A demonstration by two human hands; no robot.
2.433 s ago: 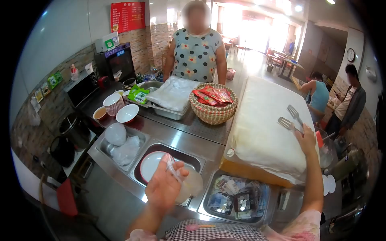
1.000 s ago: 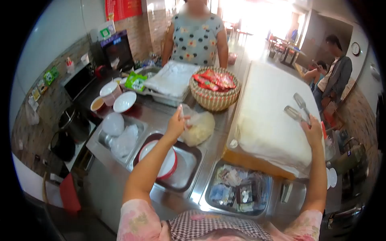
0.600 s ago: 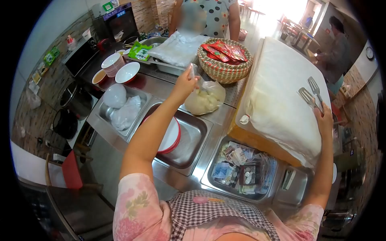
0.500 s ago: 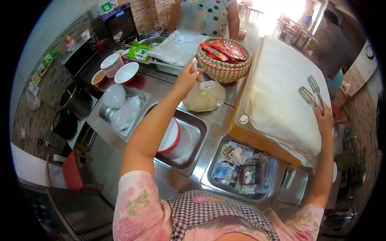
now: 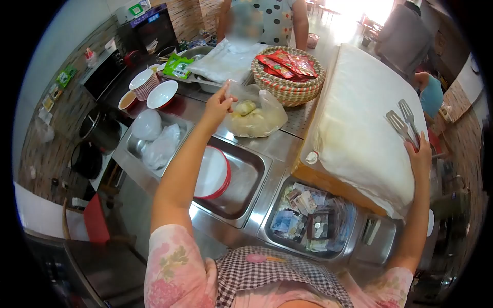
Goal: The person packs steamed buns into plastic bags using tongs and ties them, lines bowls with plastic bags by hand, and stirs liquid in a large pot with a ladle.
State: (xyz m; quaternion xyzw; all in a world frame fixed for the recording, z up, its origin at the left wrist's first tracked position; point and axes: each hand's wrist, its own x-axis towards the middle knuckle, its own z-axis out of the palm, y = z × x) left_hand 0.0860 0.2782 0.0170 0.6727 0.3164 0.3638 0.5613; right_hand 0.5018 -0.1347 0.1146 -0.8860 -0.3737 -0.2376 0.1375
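My left hand (image 5: 220, 107) pinches the edge of a clear plastic bag (image 5: 275, 115), which stands partly open on the steel counter. Inside it lie pale, rounded food pieces (image 5: 247, 120), one of them greenish on top; their kind is unclear. Over at the right, my right hand (image 5: 420, 155) is closed around metal tongs (image 5: 403, 122) with slotted, fork-like ends. The tongs are spread apart over the white cloth (image 5: 364, 113), which covers a large yellowish box (image 5: 334, 187).
Beside the bag stands a woven basket (image 5: 285, 90) of red packets. A steel tray (image 5: 349, 233) holds banknotes and coins, and another (image 5: 246, 195) has red-rimmed bowls (image 5: 211, 172). Stacked bowls (image 5: 144, 83) are at the left. A person in a dotted top (image 5: 272, 20) stands across the counter.
My left hand has moved left and slightly down, drawing the bag's mouth wider so its contents show. The tongs stay in my right hand. A person at the back right has shifted and bent over.
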